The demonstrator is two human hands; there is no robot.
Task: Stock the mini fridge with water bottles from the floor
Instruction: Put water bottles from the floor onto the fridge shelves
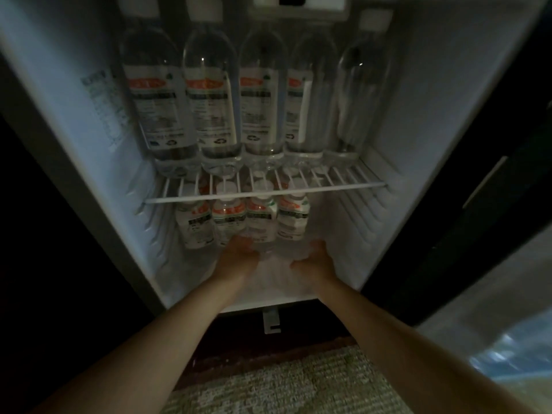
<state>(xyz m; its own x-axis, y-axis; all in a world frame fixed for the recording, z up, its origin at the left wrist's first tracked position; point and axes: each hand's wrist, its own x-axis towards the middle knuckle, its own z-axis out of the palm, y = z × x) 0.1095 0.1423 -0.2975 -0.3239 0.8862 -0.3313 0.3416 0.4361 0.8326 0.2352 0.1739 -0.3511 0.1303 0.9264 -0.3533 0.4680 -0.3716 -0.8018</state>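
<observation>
Both hands — left hand (239, 249), right hand (313, 258) — are cupping a clear water bottle (268, 249); beyond the grip, labelled bottles (230, 216) are showing red-and-white wrappers, print too blurred to read.

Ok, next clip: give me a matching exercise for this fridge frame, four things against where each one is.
Things:
1. tall water bottles
2. small water bottles
3. left hand
4. carpet

Places:
A. on the floor in front of the fridge
B. standing in a row on the wire shelf
C. in the lower compartment, against the small bottles
D. standing in a row below the wire shelf

Pairs: 1-B, 2-D, 3-C, 4-A
</observation>
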